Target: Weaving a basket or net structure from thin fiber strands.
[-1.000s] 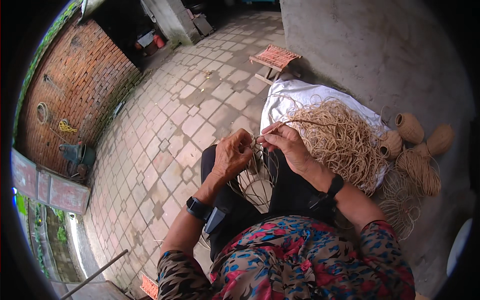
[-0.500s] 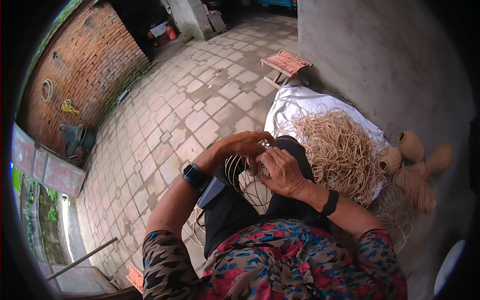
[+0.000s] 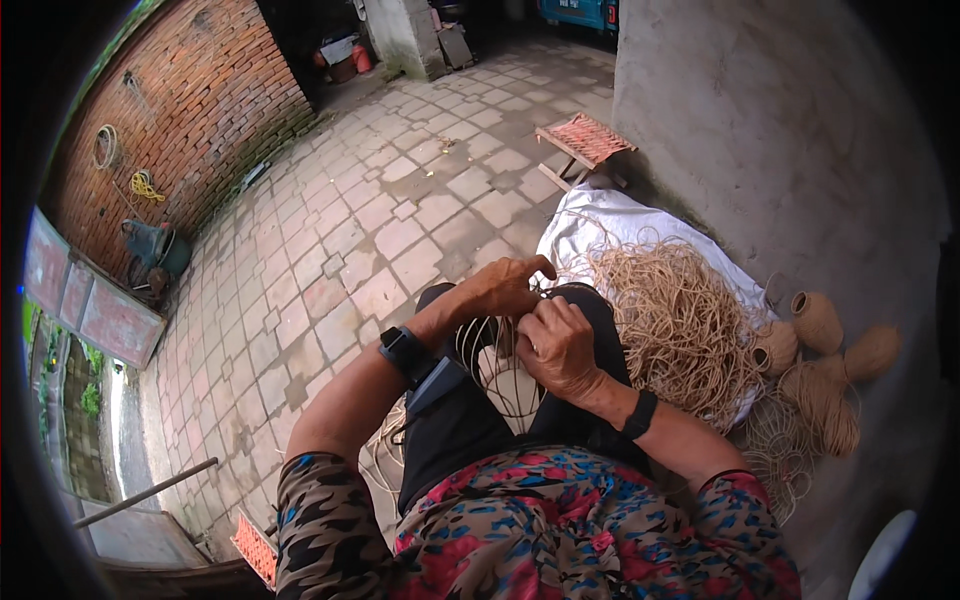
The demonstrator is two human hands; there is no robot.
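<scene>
Between my knees stands a round frame of thin curved wires (image 3: pixel 511 388), with its upper part hidden behind my hands. My left hand (image 3: pixel 508 288) bends over the frame's far edge, its index finger crooked outward and the other fingers curled at the rim. Close against it, my right hand (image 3: pixel 560 345) is closed in a pinch at the same rim; what sits between its fingertips is too small to make out. A loose heap of tan cord (image 3: pixel 680 335) lies to the right of my knees on a white sheet (image 3: pixel 640 215).
Several wound balls of tan twine (image 3: pixel 818 322) and an openwork wire piece (image 3: pixel 778 445) lie at the right by a grey wall (image 3: pixel 770 130). A folding stool (image 3: pixel 588 140) with a woven orange seat stands beyond the sheet. Paving (image 3: pixel 350 250) stretches left toward a brick wall (image 3: pixel 200 110).
The view has shifted slightly. My left index finger has lifted and crooked away from my right hand. My right fingers have drawn closer together at the rim.
</scene>
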